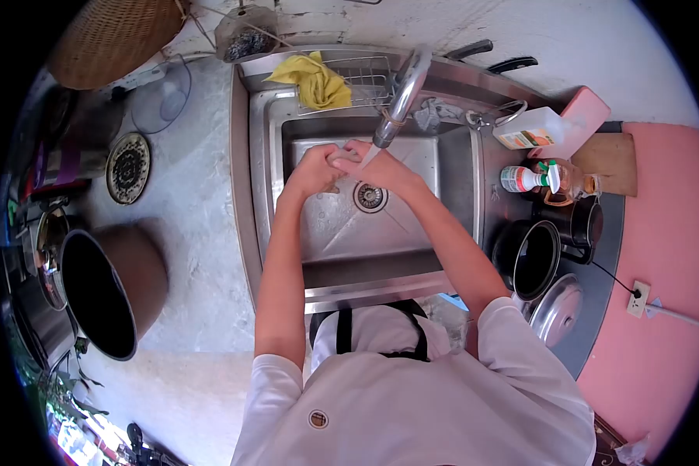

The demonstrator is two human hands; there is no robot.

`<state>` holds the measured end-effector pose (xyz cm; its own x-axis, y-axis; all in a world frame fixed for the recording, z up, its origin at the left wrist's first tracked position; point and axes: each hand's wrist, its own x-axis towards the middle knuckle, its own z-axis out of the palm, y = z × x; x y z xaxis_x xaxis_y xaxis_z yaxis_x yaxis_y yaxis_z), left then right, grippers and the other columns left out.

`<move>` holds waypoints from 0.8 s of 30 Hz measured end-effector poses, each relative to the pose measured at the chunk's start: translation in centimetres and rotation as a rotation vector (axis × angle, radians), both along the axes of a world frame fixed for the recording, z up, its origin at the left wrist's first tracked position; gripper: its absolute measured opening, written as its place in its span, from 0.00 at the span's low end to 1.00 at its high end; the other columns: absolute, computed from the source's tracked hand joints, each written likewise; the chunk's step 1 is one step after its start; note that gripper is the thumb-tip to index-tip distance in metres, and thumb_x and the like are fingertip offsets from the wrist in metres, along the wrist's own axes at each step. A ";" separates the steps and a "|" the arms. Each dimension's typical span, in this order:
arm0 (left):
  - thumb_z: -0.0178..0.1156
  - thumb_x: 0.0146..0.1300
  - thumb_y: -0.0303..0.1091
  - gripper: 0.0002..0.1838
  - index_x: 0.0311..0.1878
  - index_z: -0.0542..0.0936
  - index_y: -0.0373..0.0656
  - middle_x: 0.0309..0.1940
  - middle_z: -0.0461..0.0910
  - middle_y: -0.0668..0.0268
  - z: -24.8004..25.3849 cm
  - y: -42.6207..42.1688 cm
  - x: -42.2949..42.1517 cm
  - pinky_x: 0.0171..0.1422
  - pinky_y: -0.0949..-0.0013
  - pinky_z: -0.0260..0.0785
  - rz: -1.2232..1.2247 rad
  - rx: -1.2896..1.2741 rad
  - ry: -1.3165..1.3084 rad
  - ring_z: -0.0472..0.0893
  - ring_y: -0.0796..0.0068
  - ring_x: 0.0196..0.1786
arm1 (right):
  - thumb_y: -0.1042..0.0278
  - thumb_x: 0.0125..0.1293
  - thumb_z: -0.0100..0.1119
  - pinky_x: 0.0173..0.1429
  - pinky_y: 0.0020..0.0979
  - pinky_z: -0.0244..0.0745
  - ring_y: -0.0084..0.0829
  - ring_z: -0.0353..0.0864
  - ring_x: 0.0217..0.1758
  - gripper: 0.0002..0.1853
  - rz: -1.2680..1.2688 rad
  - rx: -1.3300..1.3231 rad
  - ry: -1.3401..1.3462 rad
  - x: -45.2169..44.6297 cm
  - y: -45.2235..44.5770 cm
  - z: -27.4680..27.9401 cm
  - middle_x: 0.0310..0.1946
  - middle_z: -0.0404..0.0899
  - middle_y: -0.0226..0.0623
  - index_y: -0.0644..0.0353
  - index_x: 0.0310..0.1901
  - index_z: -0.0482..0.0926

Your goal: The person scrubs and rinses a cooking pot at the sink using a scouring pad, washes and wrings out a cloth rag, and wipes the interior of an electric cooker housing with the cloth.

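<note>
1. The white jug (523,128) on the far right bore a label with orange on it; its print was too small for me to read.
2. Just nearer, the spray bottle (520,179) with a green-and-white trigger wore a coloured label, its lettering equally illegible.
3. The round badge (318,419) on my white shirt (443,404) carried a dark motif that I could not make out.
4. A small pale thing (342,156) showed between my hands, over the far part of the sink (326,233), mostly covered by my fingers; I could not tell what it was.
5. The wicker basket (116,39) was cut off at the far left, and the inside of the big pot (146,272) on the left was lost in black.
6. My forearms reached far and converged, the right one slanting leftward, so my left hand (317,169) and right hand (384,169) met beneath the faucet (406,89), to the far side of the drain (370,198).
7. My fingers were bent inward toward each other; whether either hand was closed on the pale thing, I could not tell.
</note>
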<state>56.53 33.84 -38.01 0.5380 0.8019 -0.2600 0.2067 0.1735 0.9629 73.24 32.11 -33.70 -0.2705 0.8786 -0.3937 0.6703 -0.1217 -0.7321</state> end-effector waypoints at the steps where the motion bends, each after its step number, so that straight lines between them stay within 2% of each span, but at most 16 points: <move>1: 0.61 0.46 0.23 0.06 0.29 0.75 0.37 0.23 0.74 0.68 0.9 0.4 0.1 0.32 0.71 0.67 -0.035 -0.058 0.040 0.70 0.82 0.29 | 0.59 0.58 0.61 0.42 0.28 0.70 0.26 0.75 0.38 0.20 0.068 -0.143 -0.003 0.7 0.6 -0.1 0.34 0.76 0.38 0.63 0.47 0.72; 2: 0.60 0.44 0.22 0.06 0.27 0.73 0.37 0.21 0.73 0.69 2.1 0.9 0.1 0.33 0.71 0.66 0.031 0.036 0.078 0.69 0.82 0.28 | 0.59 0.58 0.61 0.42 0.28 0.70 0.26 0.75 0.38 0.20 0.085 -0.138 0.014 1.4 0.6 -0.2 0.34 0.76 0.38 0.63 0.47 0.72; 5: 0.60 0.46 0.24 0.06 0.26 0.72 0.37 0.20 0.73 0.68 4.5 1.4 0.0 0.33 0.72 0.65 -0.038 -0.013 0.173 0.68 0.81 0.28 | 0.60 0.60 0.59 0.43 0.29 0.70 0.24 0.74 0.38 0.17 0.129 -0.303 0.250 3.1 0.5 -1.7 0.35 0.76 0.32 0.64 0.45 0.75; 7: 0.60 0.46 0.27 0.06 0.27 0.74 0.37 0.20 0.73 0.68 4.5 1.1 -0.1 0.33 0.71 0.65 -0.043 0.076 0.258 0.69 0.81 0.27 | 0.64 0.62 0.55 0.44 0.29 0.71 0.22 0.73 0.38 0.15 0.205 -0.072 0.335 2.8 0.7 -1.7 0.37 0.77 0.28 0.64 0.47 0.74; 8: 0.60 0.47 0.28 0.06 0.27 0.75 0.37 0.21 0.74 0.68 3.2 1.0 -0.3 0.34 0.71 0.66 -0.025 0.096 0.190 0.70 0.82 0.28 | 0.71 0.63 0.52 0.46 0.29 0.70 0.24 0.74 0.38 0.12 0.064 0.000 0.417 2.3 0.2 -1.9 0.38 0.77 0.33 0.62 0.47 0.75; 9: 0.60 0.48 0.28 0.06 0.28 0.76 0.37 0.21 0.75 0.68 2.5 1.1 -0.6 0.34 0.71 0.66 -0.007 0.121 0.120 0.71 0.83 0.28 | 0.71 0.63 0.52 0.46 0.29 0.70 0.24 0.74 0.38 0.12 0.069 0.002 0.417 1.4 -0.1 -0.6 0.38 0.77 0.33 0.62 0.47 0.75; 11: 0.59 0.52 0.30 0.07 0.32 0.79 0.37 0.24 0.77 0.70 2.8 0.3 -1.5 0.36 0.72 0.67 -0.022 -0.030 0.151 0.72 0.84 0.29 | 0.72 0.61 0.48 0.46 0.32 0.71 0.38 0.78 0.36 0.12 0.110 0.191 0.230 -0.1 -0.4 1.0 0.35 0.79 0.43 0.59 0.45 0.75; 13: 0.58 0.56 0.38 0.12 0.36 0.80 0.39 0.29 0.78 0.73 -0.3 -0.5 -3.2 0.41 0.76 0.65 0.122 -0.197 -0.169 0.72 0.85 0.33 | 0.71 0.61 0.48 0.47 0.35 0.71 0.43 0.77 0.38 0.11 0.073 0.331 0.206 -1.7 0.0 0.9 0.36 0.78 0.45 0.59 0.45 0.75; 14: 0.58 0.57 0.40 0.15 0.38 0.81 0.37 0.31 0.78 0.73 -0.3 -1.5 -3.2 0.43 0.76 0.64 0.201 -0.161 -0.073 0.72 0.85 0.35 | 0.70 0.61 0.49 0.47 0.37 0.71 0.48 0.77 0.40 0.11 0.002 0.466 0.187 -3.0 0.3 0.9 0.37 0.78 0.47 0.59 0.44 0.76; 16: 0.57 0.54 0.33 0.12 0.38 0.80 0.35 0.31 0.78 0.71 -5.4 -3.1 -2.3 0.42 0.75 0.66 0.258 -0.037 -0.023 0.73 0.83 0.35 | 0.68 0.61 0.50 0.47 0.39 0.72 0.49 0.76 0.42 0.10 -0.089 0.381 0.113 -4.5 0.3 3.1 0.39 0.78 0.48 0.58 0.42 0.77; 17: 0.57 0.51 0.31 0.13 0.38 0.80 0.34 0.31 0.79 0.69 -5.9 -4.0 -1.7 0.42 0.72 0.68 0.266 -0.001 0.125 0.74 0.82 0.36 | 0.68 0.61 0.51 0.46 0.40 0.72 0.49 0.77 0.41 0.10 -0.095 0.425 0.083 -4.7 0.4 3.3 0.38 0.78 0.47 0.58 0.41 0.78; 19: 0.58 0.51 0.32 0.14 0.39 0.79 0.32 0.29 0.80 0.64 -9.2 -5.2 0.6 0.39 0.70 0.70 0.482 -0.078 -0.059 0.77 0.77 0.33 | 0.67 0.61 0.51 0.45 0.40 0.72 0.49 0.77 0.40 0.10 -0.082 0.486 0.062 -5.0 0.2 3.7 0.36 0.78 0.47 0.57 0.41 0.78; 21: 0.58 0.53 0.33 0.14 0.39 0.79 0.31 0.28 0.80 0.64 -8.6 -5.1 2.1 0.38 0.71 0.70 0.594 -0.116 -0.013 0.77 0.77 0.31 | 0.66 0.59 0.54 0.44 0.41 0.72 0.50 0.77 0.37 0.10 -0.207 0.517 -0.263 -4.1 -0.8 4.2 0.35 0.78 0.48 0.55 0.41 0.79; 22: 0.58 0.55 0.35 0.15 0.38 0.79 0.31 0.28 0.79 0.64 -7.6 -4.8 3.0 0.37 0.71 0.70 0.645 -0.181 -0.058 0.77 0.77 0.31 | 0.66 0.61 0.55 0.39 0.34 0.72 0.38 0.79 0.34 0.09 -0.230 0.530 -0.309 -3.4 -0.9 3.8 0.32 0.79 0.41 0.60 0.38 0.81; 23: 0.58 0.56 0.36 0.15 0.37 0.79 0.31 0.28 0.79 0.64 -6.6 -4.1 3.9 0.36 0.72 0.70 0.688 -0.254 -0.106 0.77 0.77 0.30 | 0.66 0.61 0.55 0.39 0.34 0.72 0.38 0.79 0.34 0.09 -0.240 0.525 -0.350 -2.1 -0.8 2.6 0.32 0.79 0.41 0.60 0.38 0.81; 24: 0.57 0.58 0.39 0.17 0.37 0.79 0.31 0.29 0.79 0.63 -4.1 -3.6 3.9 0.35 0.72 0.69 0.600 -0.302 -0.036 0.77 0.77 0.29 | 0.63 0.63 0.53 0.41 0.32 0.72 0.33 0.78 0.35 0.10 -0.294 0.267 -0.137 -0.7 -0.3 0.8 0.31 0.78 0.39 0.59 0.39 0.80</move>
<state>60.40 30.29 -42.08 0.0342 0.8596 -0.5099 -0.0409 0.5109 0.8586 72.58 31.80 -32.87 0.0462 0.9867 -0.1561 0.7284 -0.1402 -0.6707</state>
